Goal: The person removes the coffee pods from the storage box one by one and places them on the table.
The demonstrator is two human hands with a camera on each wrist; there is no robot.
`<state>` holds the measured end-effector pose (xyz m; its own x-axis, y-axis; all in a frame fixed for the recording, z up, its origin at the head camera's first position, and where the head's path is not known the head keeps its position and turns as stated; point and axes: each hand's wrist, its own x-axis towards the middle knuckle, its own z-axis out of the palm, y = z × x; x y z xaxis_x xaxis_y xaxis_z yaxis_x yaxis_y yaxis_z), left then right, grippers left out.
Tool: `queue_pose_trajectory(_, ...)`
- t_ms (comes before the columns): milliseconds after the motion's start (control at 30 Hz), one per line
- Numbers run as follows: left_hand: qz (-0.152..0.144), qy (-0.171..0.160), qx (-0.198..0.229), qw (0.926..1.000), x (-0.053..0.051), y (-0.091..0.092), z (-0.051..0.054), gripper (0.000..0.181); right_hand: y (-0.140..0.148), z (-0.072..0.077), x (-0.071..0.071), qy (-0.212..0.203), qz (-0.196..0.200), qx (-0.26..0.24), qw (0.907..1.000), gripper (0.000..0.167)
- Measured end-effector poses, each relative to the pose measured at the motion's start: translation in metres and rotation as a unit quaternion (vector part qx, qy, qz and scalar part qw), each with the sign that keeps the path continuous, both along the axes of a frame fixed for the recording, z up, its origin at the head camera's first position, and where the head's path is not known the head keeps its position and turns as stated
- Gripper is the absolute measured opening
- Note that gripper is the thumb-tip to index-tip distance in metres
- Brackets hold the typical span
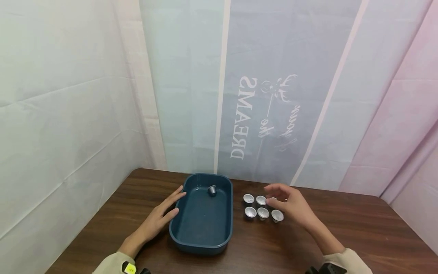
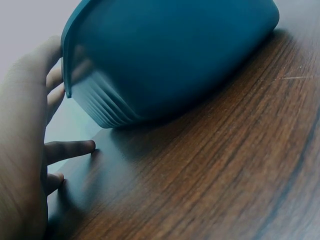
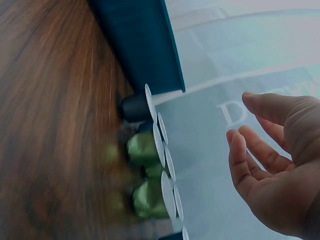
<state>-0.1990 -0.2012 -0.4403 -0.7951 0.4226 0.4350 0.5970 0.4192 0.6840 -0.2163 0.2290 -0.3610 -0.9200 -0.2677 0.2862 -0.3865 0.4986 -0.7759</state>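
A dark blue rectangular tub (image 1: 204, 245) stands on the table, with one dark coffee capsule (image 1: 212, 190) lying near its far end. My left hand (image 1: 158, 217) touches the tub's left rim, fingers spread and fairly straight; in the left wrist view, two fingers reach down toward the tabletop. To the right of the tub, several coffee capsules sit in two rows, foil lids up, including a near-row capsule (image 1: 250, 212). In the right wrist view, two of them show green sides, such as this green capsule (image 3: 149, 199). Over the capsules' right end hovers my right hand (image 1: 291, 203), fingers loosely bent, holding nothing and partly covering the far row.
The brown wooden table (image 1: 308, 251) ends at the back against a hanging cloth (image 1: 191, 95) printed with white lettering. Pale cloth (image 1: 68, 114) also hangs along the left side, and pinkish cloth (image 1: 386, 152) along the right.
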Motion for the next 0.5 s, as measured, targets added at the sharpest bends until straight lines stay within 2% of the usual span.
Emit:
queue_pose_trajectory(200,-0.001,0.007,0.004,1.0,0.0,0.001,-0.002,0.049,-0.02,0.004,-0.008,0.009,0.023,0.01,0.9997,0.031)
queue_pose_trajectory(500,0.003,0.0,-0.002,1.0,0.0,0.0,-0.001,0.049,-0.055,0.003,-0.018,0.002,0.069,-0.028,0.9972,0.032)
